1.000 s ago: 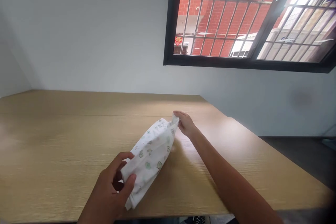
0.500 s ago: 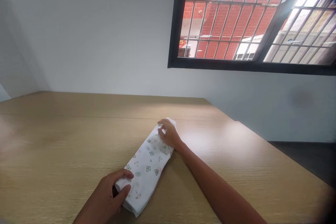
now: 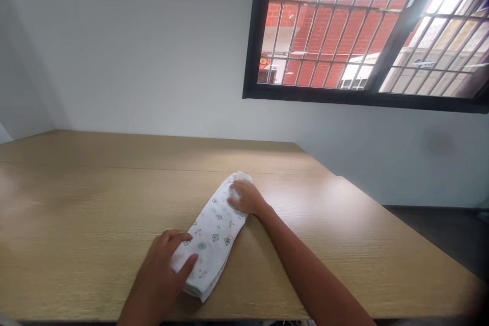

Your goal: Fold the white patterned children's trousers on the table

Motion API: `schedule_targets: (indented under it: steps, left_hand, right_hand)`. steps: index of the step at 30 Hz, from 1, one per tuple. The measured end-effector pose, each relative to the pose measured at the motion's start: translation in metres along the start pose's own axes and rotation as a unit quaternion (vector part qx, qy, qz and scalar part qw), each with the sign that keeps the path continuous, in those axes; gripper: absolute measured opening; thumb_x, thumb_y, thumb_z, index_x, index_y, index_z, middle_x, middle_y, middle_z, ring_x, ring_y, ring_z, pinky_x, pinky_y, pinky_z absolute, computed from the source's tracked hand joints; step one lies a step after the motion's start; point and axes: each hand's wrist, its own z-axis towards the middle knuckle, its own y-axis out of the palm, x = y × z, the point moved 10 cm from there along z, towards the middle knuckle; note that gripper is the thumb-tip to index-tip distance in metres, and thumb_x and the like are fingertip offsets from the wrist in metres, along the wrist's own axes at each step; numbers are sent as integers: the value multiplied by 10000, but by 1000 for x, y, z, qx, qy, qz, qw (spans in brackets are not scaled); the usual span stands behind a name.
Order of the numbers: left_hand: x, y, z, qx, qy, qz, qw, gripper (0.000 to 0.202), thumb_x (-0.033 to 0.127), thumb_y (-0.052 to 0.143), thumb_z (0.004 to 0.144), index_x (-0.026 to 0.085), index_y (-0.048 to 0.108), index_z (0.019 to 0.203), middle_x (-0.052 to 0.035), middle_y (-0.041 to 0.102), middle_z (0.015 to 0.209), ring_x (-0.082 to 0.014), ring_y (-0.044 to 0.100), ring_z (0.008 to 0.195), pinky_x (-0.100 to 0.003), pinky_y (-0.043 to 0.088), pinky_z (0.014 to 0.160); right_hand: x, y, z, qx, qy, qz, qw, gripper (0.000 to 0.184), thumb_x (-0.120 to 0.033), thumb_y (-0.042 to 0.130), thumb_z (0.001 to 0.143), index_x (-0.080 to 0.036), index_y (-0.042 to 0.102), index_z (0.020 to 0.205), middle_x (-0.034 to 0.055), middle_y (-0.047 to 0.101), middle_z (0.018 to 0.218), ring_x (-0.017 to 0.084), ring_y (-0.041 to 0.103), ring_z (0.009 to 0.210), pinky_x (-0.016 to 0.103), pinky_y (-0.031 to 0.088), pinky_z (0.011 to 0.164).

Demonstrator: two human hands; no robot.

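Note:
A folded white cloth [image 3: 214,234] with small printed animal motifs lies flat and lengthwise on the wooden table [image 3: 76,214]. My left hand [image 3: 164,270] rests on its near end, fingers stretched over the fabric. My right hand [image 3: 246,197] presses flat on the far end, fingers spread on the cloth. Neither hand grips anything.
The table's right edge runs diagonally toward the front right, with dark floor [image 3: 439,229] beyond it. A white wall stands behind, with a black-framed barred window [image 3: 362,35] at the upper right.
The cloth has been lowered from a lifted, loosely held fold to lie flat. Both hands went from pinching its ends to pressing flat on it.

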Motion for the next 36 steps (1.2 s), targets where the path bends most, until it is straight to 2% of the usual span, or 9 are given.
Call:
schedule_targets:
  steps: [4,6,8,13,18,22,28,32,36]
  left_hand:
    - [14,31,-5,-10,55,27,998,352,311,537,839,261,666,1163,-75,637,1255,-330,499,1270,-553,405,1072]
    - [23,28,-10,22,74,52,996,353,253,495,841,273,680,1141,-72,638,1269,-361,448,1324,-627,367,1076]
    - [40,23,-12,37,100,47,993,370,213,452,852,270,688,1132,-75,636,1274,-349,460,1322,-618,386,1076]
    - [79,53,-3,-70,90,21,993,433,231,395,903,198,649,1253,-107,588,1365,-283,518,1300,-482,430,1116]
    - [100,100,22,-196,71,65,976,565,284,368,961,160,404,1511,-79,260,1615,-279,176,1506,-510,215,1233]
    - [106,131,44,-277,122,102,948,593,370,294,1016,138,283,1562,-110,206,1624,-281,141,1510,-510,185,1230]
    - [100,156,97,-300,205,160,918,630,333,387,955,76,316,1526,-174,222,1614,-317,176,1501,-509,205,1210]
    - [102,155,121,-278,214,144,926,409,232,435,888,154,570,1267,-133,558,1383,-282,500,1296,-425,409,1081]
    - [96,150,129,-195,179,125,956,358,188,333,944,142,571,1208,-144,593,1278,-271,540,1205,-429,420,1049]
  right_hand:
    - [-6,-1,-5,-48,10,-40,998,565,-502,669,831,-150,624,1271,168,578,1394,334,512,1292,477,359,1094]
    - [-7,-7,-11,-60,42,-67,995,628,-590,653,818,-147,627,1263,177,607,1343,352,532,1251,473,387,1055]
    - [-7,-17,-22,-66,86,-104,989,666,-662,640,795,-149,647,1219,189,636,1268,364,564,1175,465,420,987]
    - [-3,-49,-74,-77,205,-196,956,629,-684,584,824,-117,677,1080,234,654,1085,381,596,1037,457,426,867]
    - [5,-68,-112,-71,258,-216,939,506,-599,555,878,-147,666,1076,198,655,1045,355,612,1014,434,422,847]
    - [17,-67,-107,-87,282,-212,932,492,-584,550,884,-152,653,1097,207,646,1072,373,611,1051,437,435,820]
    - [46,-67,-78,-97,318,-202,921,562,-609,514,900,-127,624,1168,231,629,1142,393,611,1087,473,434,842]
    - [41,-63,-59,-82,286,-208,932,477,-528,617,849,-108,660,1069,225,663,1077,405,611,1070,565,381,931]
    - [0,-40,-40,-14,105,-31,994,333,-259,500,887,-141,619,1175,178,646,1219,306,579,1168,474,420,1001]
